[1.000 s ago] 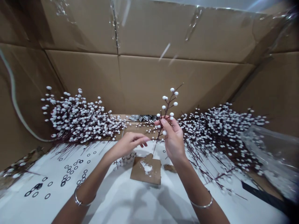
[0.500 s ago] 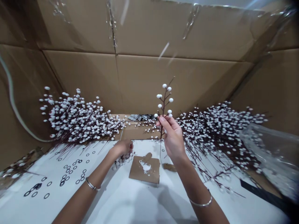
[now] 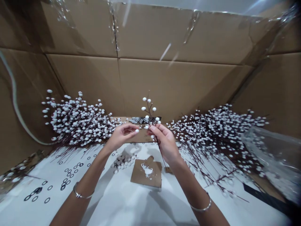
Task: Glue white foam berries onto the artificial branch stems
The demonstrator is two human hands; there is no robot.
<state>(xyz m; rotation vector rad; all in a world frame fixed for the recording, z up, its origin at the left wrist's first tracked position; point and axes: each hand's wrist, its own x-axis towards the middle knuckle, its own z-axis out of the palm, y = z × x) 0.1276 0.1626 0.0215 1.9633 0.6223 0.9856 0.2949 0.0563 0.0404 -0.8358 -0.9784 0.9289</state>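
Left hand (image 3: 122,136): grip pinching one white berry (image 3: 137,131); right hand (image 3: 166,142): grip closed round twig (image 3: 148,110), at the berry's three o'clock, best held steady.

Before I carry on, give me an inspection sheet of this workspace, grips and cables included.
Surface: white tabletop, shadowed in places.
Work items: berry branch, held up; loose white berries left of a cardboard piece bearing a white smear.
Clutter: dark rings scattered at left; clear plastic at right.
Grips: left grip pinches a white berry; right grip holds the branch.
Cables: one pale cord at far left.
Surroundings: cardboard walls; berry bunches left and right.
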